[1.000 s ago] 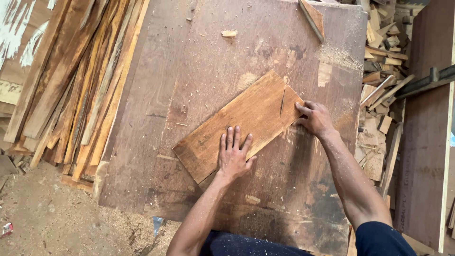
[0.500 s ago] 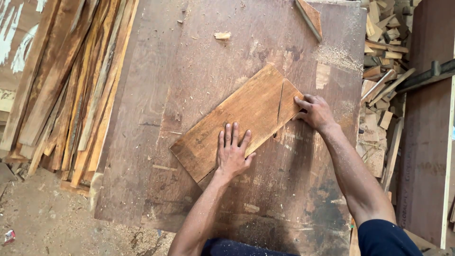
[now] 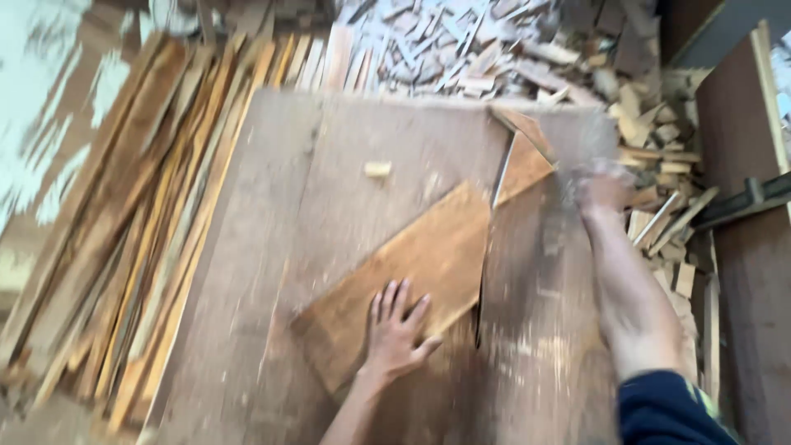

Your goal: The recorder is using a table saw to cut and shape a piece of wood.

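Plank [image 3: 420,264] | brown, flat, angled | left hand [image 3: 395,330] pressing it

Long wood strips [image 3: 140,222] lie left, offcuts [image 3: 527,49] heaped beyond.

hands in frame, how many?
2. Left hand lies flat on the plank; right hand, blurred, is past the plank's far end near the scraps.

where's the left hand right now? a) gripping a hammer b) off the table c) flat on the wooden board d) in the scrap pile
c: the left hand lies palm down, fingers spread, on the near end of the board, which rests on the worktable.
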